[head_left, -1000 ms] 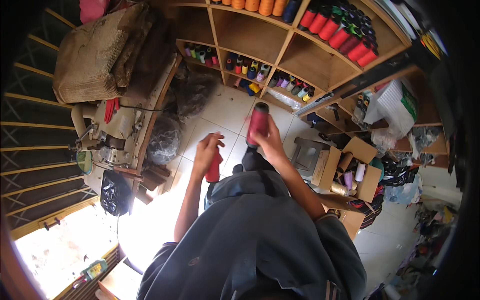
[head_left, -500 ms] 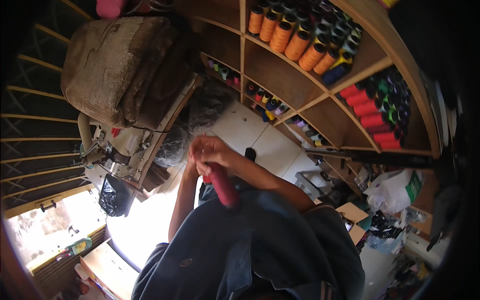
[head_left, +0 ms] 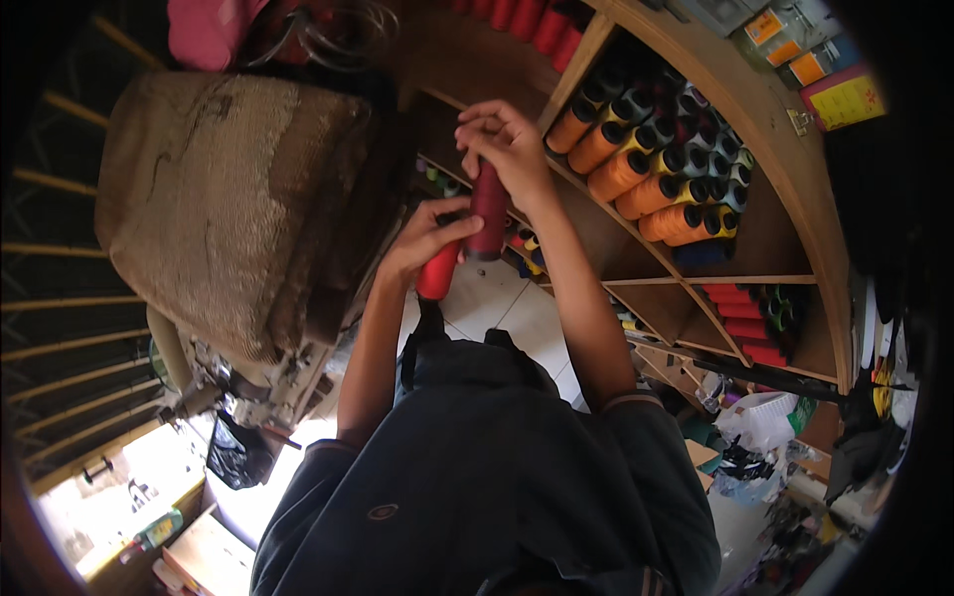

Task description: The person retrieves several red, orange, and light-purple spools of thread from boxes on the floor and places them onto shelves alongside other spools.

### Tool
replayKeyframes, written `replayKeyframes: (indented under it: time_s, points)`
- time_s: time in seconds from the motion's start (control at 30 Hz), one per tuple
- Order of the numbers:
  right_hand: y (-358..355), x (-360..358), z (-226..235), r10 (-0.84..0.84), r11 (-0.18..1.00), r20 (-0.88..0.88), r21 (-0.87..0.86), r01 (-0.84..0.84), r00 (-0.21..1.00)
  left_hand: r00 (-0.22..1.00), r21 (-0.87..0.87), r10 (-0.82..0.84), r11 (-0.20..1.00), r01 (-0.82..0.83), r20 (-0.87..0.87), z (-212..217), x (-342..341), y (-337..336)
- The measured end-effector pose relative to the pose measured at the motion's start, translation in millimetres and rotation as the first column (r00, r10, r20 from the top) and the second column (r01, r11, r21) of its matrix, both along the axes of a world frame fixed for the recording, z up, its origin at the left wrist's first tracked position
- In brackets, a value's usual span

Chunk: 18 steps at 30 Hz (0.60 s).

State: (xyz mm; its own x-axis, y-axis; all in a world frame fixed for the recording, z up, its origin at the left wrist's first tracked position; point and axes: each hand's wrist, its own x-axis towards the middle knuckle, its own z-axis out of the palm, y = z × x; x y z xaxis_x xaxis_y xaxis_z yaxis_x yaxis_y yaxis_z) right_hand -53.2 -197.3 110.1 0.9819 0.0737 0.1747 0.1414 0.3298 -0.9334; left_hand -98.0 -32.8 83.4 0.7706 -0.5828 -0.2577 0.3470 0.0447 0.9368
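Both of my hands are raised in front of me, each closed on a cone of thread. My right hand [head_left: 509, 154] grips the top of a maroon thread cone [head_left: 487, 211], which hangs nearly upright below the fingers. Beside it, my left hand [head_left: 429, 236] is wrapped round a bright red thread cone [head_left: 437, 272], whose lower end shows beneath the palm. The left thumb reaches across and touches the side of the maroon cone. The two cones are close together, the red one tilted.
Wooden shelves [head_left: 696, 323] curve along the right, holding orange thread cones [head_left: 618, 175] and red thread cones [head_left: 745, 323]. At the left, a brown cloth bundle [head_left: 219, 199] sits above a sewing machine [head_left: 189, 397]. Plastic bags [head_left: 760, 427] clutter the lower right. Tiled floor [head_left: 492, 298] shows below my hands.
My hands have risen and moved forward toward the shelves, carrying the cones. They are farther apart, and the red cone shows more. The view has shifted, bringing more upper shelf into sight.
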Motion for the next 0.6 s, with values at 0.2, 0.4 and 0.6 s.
replayKeyframes:
  time_s: [0.2, 0.4, 0.6]
  points:
    - [1.8, 58.2, 17.5, -0.299, 0.954, 0.072, 0.019, 0.299, 0.951, 0.992, 0.001, -0.006, 1.0, 0.006, 0.125, 12.4, 92.0, -10.8]
    - [-15.9, 95.5, -10.1, -0.513, 0.778, 0.116, -0.355, 0.518, 0.85, 0.914, 0.041, 0.135, 0.986, -0.162, 0.382, 5.0, 148.5, -44.1]
    - [-22.6, 123.8, 28.1, -0.63, 0.727, -0.028, -0.374, 0.576, 0.776, 0.811, -0.05, 0.307, 0.944, -0.327, 0.498, 16.0, 184.3, -70.1]
